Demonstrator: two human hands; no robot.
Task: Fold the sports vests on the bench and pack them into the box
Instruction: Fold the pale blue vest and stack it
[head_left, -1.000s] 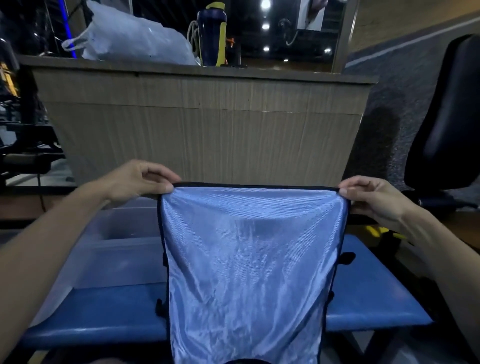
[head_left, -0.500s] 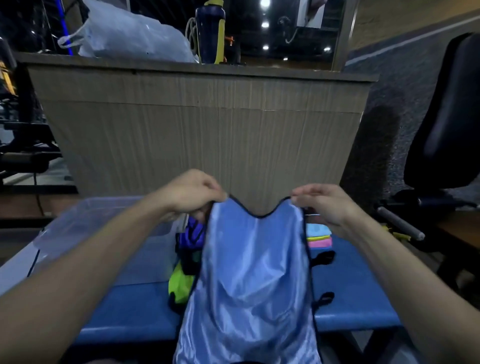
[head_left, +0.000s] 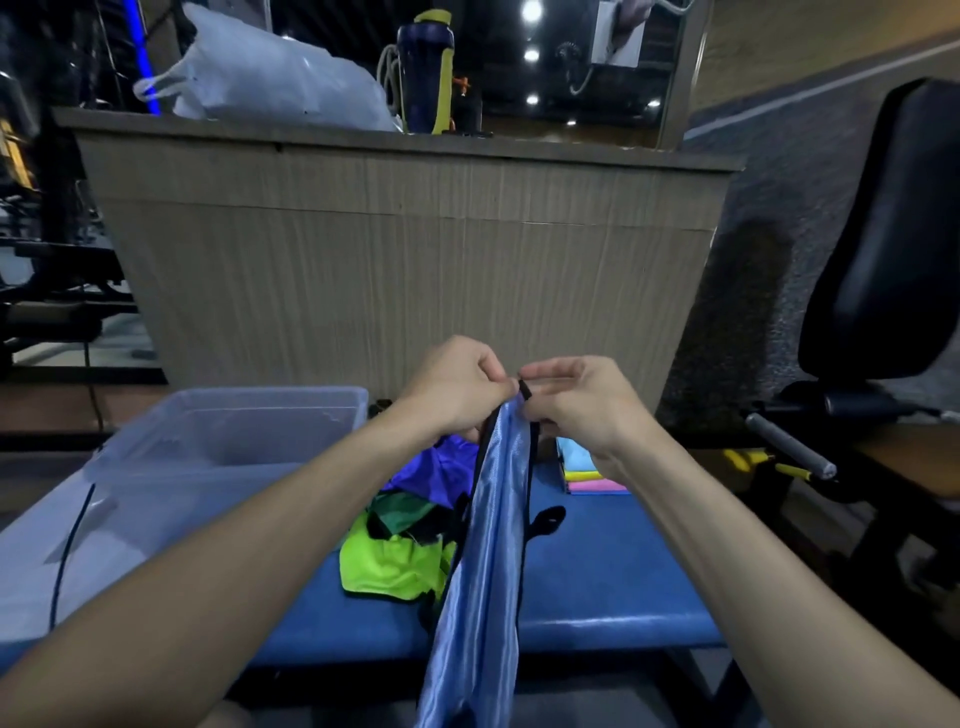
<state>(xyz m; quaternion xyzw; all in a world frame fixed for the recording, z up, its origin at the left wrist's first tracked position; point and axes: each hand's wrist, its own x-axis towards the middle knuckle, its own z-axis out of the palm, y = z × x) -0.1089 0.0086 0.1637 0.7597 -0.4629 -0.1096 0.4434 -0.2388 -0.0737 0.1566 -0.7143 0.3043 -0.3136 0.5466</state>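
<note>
Left hand (head_left: 457, 387) and right hand (head_left: 576, 400) are meeting above the table (head_left: 613, 587), both pinching the top hem of the light blue vest (head_left: 493, 545), which is hanging doubled lengthwise. It's looking thin, limp and slippery, so gripping the black-bound corners seems safest. The clear box (head_left: 208, 441) is waiting just left.

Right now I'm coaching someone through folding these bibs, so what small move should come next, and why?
Probably lower the shiny light-blue vest onto the padded blue bench and fold it shorter. The left hand and right hand pinch its top corners together, so it hangs halved lengthwise, too long for the clear plastic box.
</note>
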